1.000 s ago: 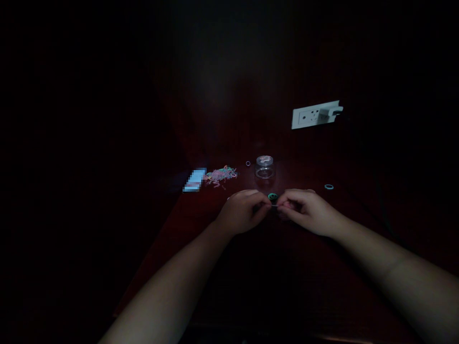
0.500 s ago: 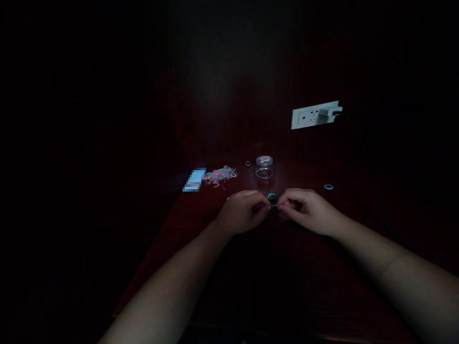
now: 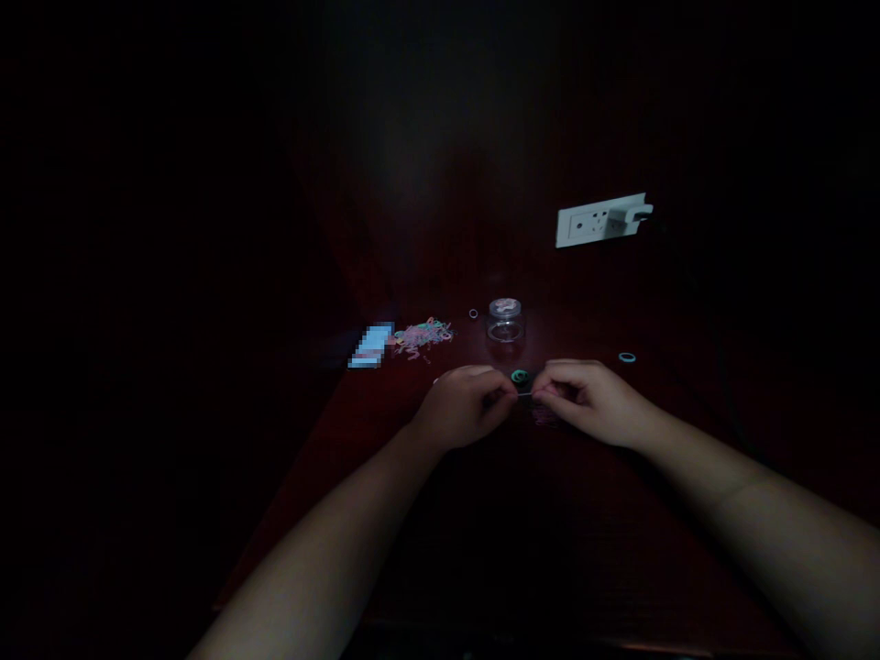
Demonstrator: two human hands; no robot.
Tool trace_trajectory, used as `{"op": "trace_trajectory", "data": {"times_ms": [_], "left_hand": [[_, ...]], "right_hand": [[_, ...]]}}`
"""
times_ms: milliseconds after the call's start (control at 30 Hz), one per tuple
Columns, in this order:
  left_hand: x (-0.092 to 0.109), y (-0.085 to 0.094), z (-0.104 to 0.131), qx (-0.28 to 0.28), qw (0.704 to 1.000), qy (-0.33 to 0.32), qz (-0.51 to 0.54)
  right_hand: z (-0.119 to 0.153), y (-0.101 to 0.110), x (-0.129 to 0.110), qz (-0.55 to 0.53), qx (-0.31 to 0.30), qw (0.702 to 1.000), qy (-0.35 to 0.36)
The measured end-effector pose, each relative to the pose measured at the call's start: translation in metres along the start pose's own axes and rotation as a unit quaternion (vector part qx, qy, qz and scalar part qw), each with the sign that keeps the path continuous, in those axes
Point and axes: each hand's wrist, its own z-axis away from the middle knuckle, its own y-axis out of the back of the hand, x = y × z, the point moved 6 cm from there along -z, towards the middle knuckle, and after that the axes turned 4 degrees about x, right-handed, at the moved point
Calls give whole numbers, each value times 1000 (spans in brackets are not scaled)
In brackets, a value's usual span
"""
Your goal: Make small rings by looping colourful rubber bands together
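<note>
"Two bare hands in the head view, the only view supplied. State of each?"

"Left hand (image 3: 462, 403): thumb and forefinger pinched together at the tips. Right hand (image 3: 595, 401): likewise pinched, facing it. Between them runs a thin pale strand (image 3: 524, 394), one end at each set of fingertips."

"Its long axis?"

"Side to side, close to level, in line with the short gap between the hands. It looks straight; tension cannot be confirmed. Neither hand is nearer, since both appear to touch it."

"Anything next to the strand?"

"One green coil (image 3: 521, 376), just beyond it from the wearer, between the hands and slightly closer to the left fingertips. Whether it touches the strand cannot be told. A faint pinkish patch (image 3: 545, 417) shows below the right fingertips; too dim to identify."

"Remaining items on the table (image 3: 357, 412)?"

"A lidded clear jar (image 3: 505, 325) stands upright past the green coil. Left of the jar: a small pale ring (image 3: 473, 313), then a loose pile of coloured bands (image 3: 423, 337), with a bright blurred rectangle (image 3: 372, 346) beside the pile. A blue ring (image 3: 627, 357) lies flat beyond the right hand, apart from it."
</note>
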Motion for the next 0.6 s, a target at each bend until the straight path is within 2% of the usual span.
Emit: {"op": "trace_trajectory", "data": {"times_ms": [300,500,600], "left_hand": [[0,0,0,-1,1000,-7,0],[0,2,-1,12,1000,-15,8],[0,2,-1,13,1000,-10,8]], "right_hand": [[1,0,2,16,-10,1000,2],[0,7,0,30,35,999,13],[1,7,2,16,38,999,3]]}}
